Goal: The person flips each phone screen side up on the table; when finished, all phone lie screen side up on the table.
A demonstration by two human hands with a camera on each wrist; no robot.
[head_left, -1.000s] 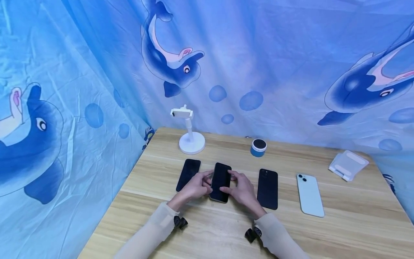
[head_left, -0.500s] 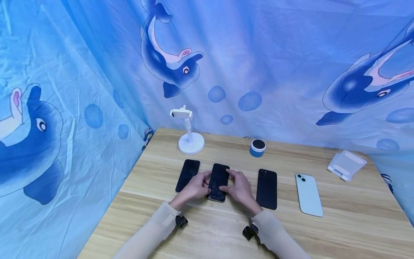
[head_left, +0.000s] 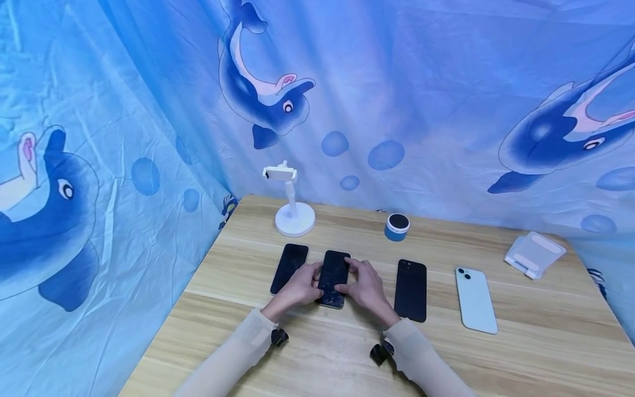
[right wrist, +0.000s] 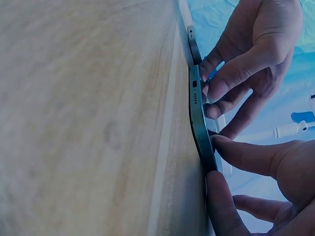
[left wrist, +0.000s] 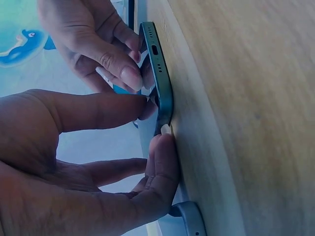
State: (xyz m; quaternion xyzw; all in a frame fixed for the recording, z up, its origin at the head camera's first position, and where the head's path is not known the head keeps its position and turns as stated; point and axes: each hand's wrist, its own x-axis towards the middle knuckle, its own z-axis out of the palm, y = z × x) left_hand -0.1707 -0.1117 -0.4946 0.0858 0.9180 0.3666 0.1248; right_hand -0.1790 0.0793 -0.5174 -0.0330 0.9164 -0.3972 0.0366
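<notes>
A black-screened phone (head_left: pixel 334 273) with a greenish metal edge lies face up between both hands in the head view. My left hand (head_left: pixel 299 285) pinches its left side, thumb on the screen and fingertips at the edge. From the other side my right hand (head_left: pixel 366 285) pinches it, with the thumb on the glass and the index finger near the upper right corner. In the left wrist view, the phone's bottom edge (left wrist: pixel 158 64) with its charging port sits very close to the tabletop. The right wrist view shows the same phone (right wrist: pixel 196 105) between the fingertips of both hands.
Left of the hands lies another dark phone (head_left: pixel 289 268). To the right are a black phone (head_left: pixel 410 289) and a pale mint phone (head_left: pixel 476 299), both back up. Behind stand a white phone stand (head_left: pixel 295 219), a blue round speaker (head_left: pixel 396 227) and a folding white holder (head_left: pixel 534 253).
Both hands have slid the phone slightly to the left, closer to the dark phone beside it. The grip stays the same, and the other things have not moved.
</notes>
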